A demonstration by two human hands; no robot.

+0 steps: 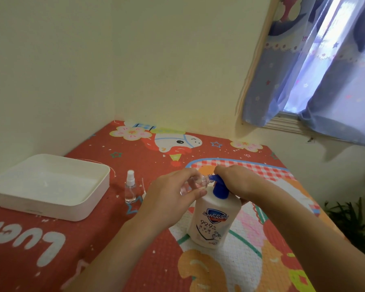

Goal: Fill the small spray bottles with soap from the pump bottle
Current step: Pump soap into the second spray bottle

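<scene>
Soap sat in the white Safeguard pump bottle [214, 220], which stood upright on the red cartoon-print tablecloth [51, 249], in the middle of the table in front of you. Your right hand [238, 182] lay over the blue pump head [219, 186], palm down on its top; whether the fingers were curled tight around it could not be made out. Your left hand [171, 197] was wrapped around a small clear spray bottle [195, 183] with its cap off, tilted almost on its side, its open threaded neck pointed right and touching the pump's nozzle. The level inside that bottle was too hard to judge through your fingers.

A second small spray bottle [130, 187] stood upright to the left of your hands, its white sprayer top still on, clear and apart from everything else. Just beside it, near your left wrist, lay a white sprayer top with its thin dip tube [143, 188], partly hidden. Farther left, near the wall, rested a shallow white rectangular tray [89, 205]. A blue patterned curtain [303, 70] hung at the window on the upper right.
</scene>
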